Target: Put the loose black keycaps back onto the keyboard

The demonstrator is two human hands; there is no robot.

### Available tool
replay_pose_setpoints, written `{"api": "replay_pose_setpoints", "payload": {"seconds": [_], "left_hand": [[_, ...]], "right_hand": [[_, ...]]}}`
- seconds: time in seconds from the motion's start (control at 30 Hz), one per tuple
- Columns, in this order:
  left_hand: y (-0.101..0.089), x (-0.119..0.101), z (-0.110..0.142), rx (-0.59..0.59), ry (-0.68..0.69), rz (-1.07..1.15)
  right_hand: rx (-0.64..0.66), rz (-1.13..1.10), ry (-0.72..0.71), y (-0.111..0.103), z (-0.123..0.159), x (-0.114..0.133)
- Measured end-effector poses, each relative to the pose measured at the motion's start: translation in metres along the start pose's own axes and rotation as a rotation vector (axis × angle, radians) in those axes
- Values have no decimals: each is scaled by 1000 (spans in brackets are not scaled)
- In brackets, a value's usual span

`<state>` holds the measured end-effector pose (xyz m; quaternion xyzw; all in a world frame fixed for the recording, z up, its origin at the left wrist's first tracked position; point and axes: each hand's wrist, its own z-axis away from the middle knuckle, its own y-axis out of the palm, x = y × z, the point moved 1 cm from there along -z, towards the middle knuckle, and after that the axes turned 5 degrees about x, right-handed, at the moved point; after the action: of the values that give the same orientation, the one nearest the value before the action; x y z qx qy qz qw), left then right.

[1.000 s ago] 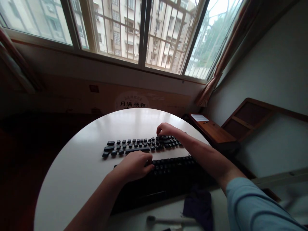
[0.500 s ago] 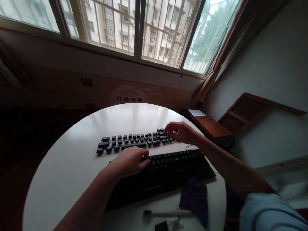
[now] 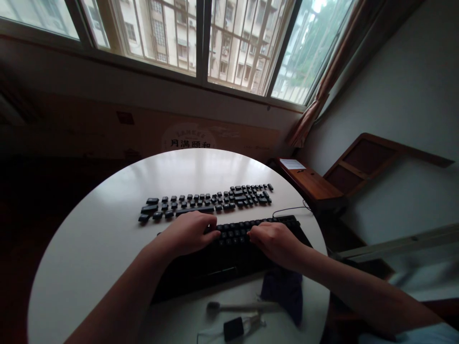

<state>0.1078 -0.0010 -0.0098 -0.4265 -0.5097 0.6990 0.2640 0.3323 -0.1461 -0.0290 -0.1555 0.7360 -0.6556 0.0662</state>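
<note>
Well, left hand: your left hand [image 3: 191, 232] is over the left side of the keyboard [image 3: 201, 270], back up, with the fingers bent and the thumb close to them.
Left grip: the thumb and first finger are near each other, but you can't tell if a key is between them.
Right hand: your right hand [image 3: 274, 242] is over the right side of the keyboard, with its fingers curled in and the tips down by the keys.
Right grip: the tips look close, but they are too small to tell if they are together, apart or clamped on a key.
Keyboard: it is black and lies a bit slanted on the round white table [image 3: 89, 234], under both of your hands, with rows of keys on its far part.
Loose keys: many black keys [image 3: 149, 209] lie in rows on the table, just past the keyboard, and the long key [image 3: 195, 210] is near your left hand.
Cord: a thin black cord [image 3: 289, 209] bends by the keyboard's far right corner.
Near side: a purple cloth [image 3: 285, 292], a brush [image 3: 213, 307] and a small black block [image 3: 234, 328] lie on the table.
Window: the window [image 3: 238, 62] is past the table.
</note>
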Motion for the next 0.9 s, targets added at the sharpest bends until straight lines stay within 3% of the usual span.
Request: {"api": "replay_pose_setpoints", "payload": {"seconds": [0.37, 0.53, 0.73, 0.9], "left_hand": [[-1, 1, 2, -10, 12, 34], [1, 3, 2, -19, 32, 43], [3, 4, 2, -40, 43, 45], [0, 1, 3, -33, 28, 37]], "right_hand": [[116, 98, -12, -13, -6, 13], [172, 154, 45, -15, -11, 24], [99, 146, 159, -15, -11, 22], [101, 86, 72, -13, -4, 17]]}}
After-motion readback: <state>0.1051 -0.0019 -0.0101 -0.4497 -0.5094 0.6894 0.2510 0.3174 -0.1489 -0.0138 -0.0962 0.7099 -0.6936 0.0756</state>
